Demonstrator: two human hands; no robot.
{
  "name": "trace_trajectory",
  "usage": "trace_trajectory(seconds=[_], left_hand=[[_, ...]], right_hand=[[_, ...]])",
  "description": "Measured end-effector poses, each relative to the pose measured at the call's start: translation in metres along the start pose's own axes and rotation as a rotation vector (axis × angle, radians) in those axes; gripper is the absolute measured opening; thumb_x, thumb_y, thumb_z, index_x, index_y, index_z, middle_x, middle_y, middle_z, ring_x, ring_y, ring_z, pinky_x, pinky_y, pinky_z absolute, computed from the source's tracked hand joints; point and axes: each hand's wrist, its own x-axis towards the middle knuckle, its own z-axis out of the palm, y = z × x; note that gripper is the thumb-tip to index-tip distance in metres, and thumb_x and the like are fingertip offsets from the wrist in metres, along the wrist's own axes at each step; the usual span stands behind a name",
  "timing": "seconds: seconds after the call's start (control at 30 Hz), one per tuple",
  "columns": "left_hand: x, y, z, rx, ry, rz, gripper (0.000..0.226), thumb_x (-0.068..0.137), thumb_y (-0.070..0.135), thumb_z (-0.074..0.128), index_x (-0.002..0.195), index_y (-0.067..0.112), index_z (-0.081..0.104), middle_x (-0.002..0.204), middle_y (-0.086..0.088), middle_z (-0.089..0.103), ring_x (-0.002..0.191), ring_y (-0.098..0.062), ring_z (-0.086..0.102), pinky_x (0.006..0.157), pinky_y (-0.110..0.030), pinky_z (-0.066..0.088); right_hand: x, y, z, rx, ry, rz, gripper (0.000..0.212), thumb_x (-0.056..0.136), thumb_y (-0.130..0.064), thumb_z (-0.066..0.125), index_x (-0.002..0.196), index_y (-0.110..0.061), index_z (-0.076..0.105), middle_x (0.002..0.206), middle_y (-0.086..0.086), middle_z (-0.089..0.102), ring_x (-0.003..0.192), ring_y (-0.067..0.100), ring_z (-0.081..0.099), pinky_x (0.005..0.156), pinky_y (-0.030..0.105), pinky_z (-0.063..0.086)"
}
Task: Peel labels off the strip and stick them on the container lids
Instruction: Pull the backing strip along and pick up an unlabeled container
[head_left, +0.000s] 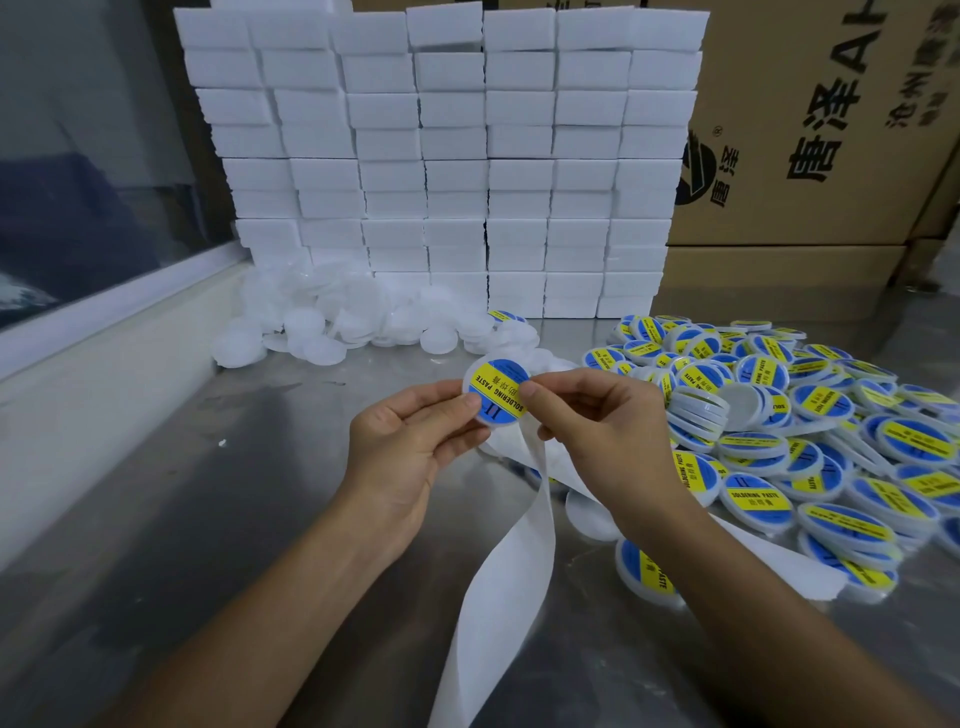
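A round white container lid (496, 391) sits between the fingers of both hands, raised above the counter (208, 519). It carries a blue and yellow label (500, 389) reading "SOLDERING PASTE", with a "II" mark near the left thumb and Chinese characters on the yellow band. The left hand (410, 447) pinches the lid at its left edge, thumb on top and fingers curled behind. The right hand (597, 431) presses thumb and forefinger together on the label's right edge.

Below the right fingers a bare white backing strip (498, 571) hangs down, twisting toward the near edge of the counter.

To the right of the right fingers lies a large heap of labelled lids (810, 441), each showing the same blue and yellow sticker; "SOLDERING PASTE" can be read on several. Beyond the fingers, further back and to the left, lies a pile of plain white lids (332, 322) without labels.

Behind that pile rises a wall of stacked white boxes (441, 156). To its right stand brown cardboard cartons (831, 156) printed with large black Chinese characters, including "唐泽", and a round logo.
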Motion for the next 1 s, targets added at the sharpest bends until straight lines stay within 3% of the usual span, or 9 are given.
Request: trace_trajectory(seconds=[0.2,0.33,0.43,0.53,0.63,0.77,0.83,0.93,1.0], left_hand=[[-0.001,0.000,0.001,0.053,-0.019,0.029,0.033,0.058,0.012,0.077,0.088,0.002,0.069,0.083,-0.018,0.074,0.074,-0.025,0.074,0.063,-0.026,0.058],[-0.005,-0.001,0.006,0.032,-0.133,0.042,0.034,0.061,0.007,0.075,0.095,0.008,0.074,0.087,-0.016,0.074,0.082,-0.027,0.073,0.071,-0.029,0.058],[-0.005,0.001,0.007,-0.067,-0.210,0.027,0.037,0.065,0.001,0.070,0.101,0.010,0.073,0.081,-0.011,0.073,0.088,-0.026,0.073,0.076,-0.030,0.058],[-0.006,0.003,0.007,-0.114,-0.268,0.002,0.042,0.073,0.000,0.063,0.114,0.007,0.068,0.090,-0.012,0.074,0.097,-0.027,0.071,0.079,-0.030,0.058],[-0.008,0.004,0.008,-0.107,-0.321,-0.032,0.037,0.080,0.004,0.058,0.114,0.011,0.070,0.109,-0.015,0.072,0.102,-0.029,0.070,0.079,-0.028,0.057],[-0.010,0.004,0.010,-0.079,-0.376,-0.053,0.031,0.083,0.008,0.056,0.105,0.015,0.076,0.110,-0.012,0.073,0.099,-0.028,0.071,0.078,-0.026,0.057],[-0.009,0.003,0.010,-0.072,-0.377,-0.049,0.031,0.082,0.010,0.056,0.105,0.018,0.076,0.110,-0.009,0.073,0.100,-0.024,0.071,0.078,-0.024,0.057],[-0.008,0.003,0.008,-0.082,-0.363,-0.044,0.030,0.077,0.015,0.062,0.104,0.018,0.076,0.109,-0.008,0.074,0.099,-0.020,0.071,0.078,-0.027,0.057],[-0.008,0.002,0.008,-0.047,-0.386,-0.030,0.032,0.074,0.022,0.067,0.104,0.018,0.076,0.108,-0.008,0.074,0.097,-0.022,0.071,0.079,-0.032,0.057]], right_hand=[[-0.001,0.007,-0.001,-0.272,0.061,-0.140,0.007,0.082,-0.015,0.076,0.085,-0.021,0.074,0.078,-0.007,0.074,0.062,0.016,0.067,0.060,0.030,0.058],[-0.002,0.011,0.002,-0.383,0.140,-0.307,0.012,0.082,-0.017,0.077,0.092,-0.021,0.072,0.088,-0.004,0.069,0.066,0.008,0.064,0.058,0.023,0.053],[-0.004,0.011,0.007,-0.384,0.124,-0.342,0.033,0.079,-0.022,0.080,0.109,-0.024,0.067,0.103,-0.002,0.061,0.070,0.007,0.066,0.057,0.016,0.049],[-0.005,0.010,0.010,-0.272,0.027,-0.230,0.054,0.079,-0.022,0.080,0.125,-0.031,0.056,0.094,-0.012,0.063,0.063,0.005,0.066,0.056,0.014,0.047],[-0.001,0.007,0.005,-0.217,0.012,-0.215,0.034,0.084,-0.016,0.075,0.116,-0.016,0.065,0.077,-0.004,0.070,0.056,0.006,0.065,0.055,0.016,0.050],[0.001,0.001,-0.001,-0.095,0.036,-0.175,0.017,0.090,-0.011,0.066,0.105,-0.004,0.070,0.069,-0.004,0.072,0.054,0.003,0.064,0.051,0.014,0.047],[0.000,-0.001,0.000,-0.094,0.009,-0.147,0.017,0.089,-0.014,0.068,0.104,-0.008,0.071,0.070,-0.004,0.072,0.050,0.006,0.063,0.050,0.018,0.048],[-0.005,-0.006,0.004,-0.065,-0.068,-0.075,0.019,0.075,-0.029,0.079,0.093,-0.029,0.071,0.081,-0.004,0.074,0.044,0.011,0.060,0.047,0.023,0.050],[-0.006,-0.007,0.006,-0.012,-0.065,-0.048,0.020,0.068,-0.036,0.079,0.085,-0.029,0.072,0.076,-0.001,0.073,0.047,0.011,0.059,0.047,0.022,0.049]])
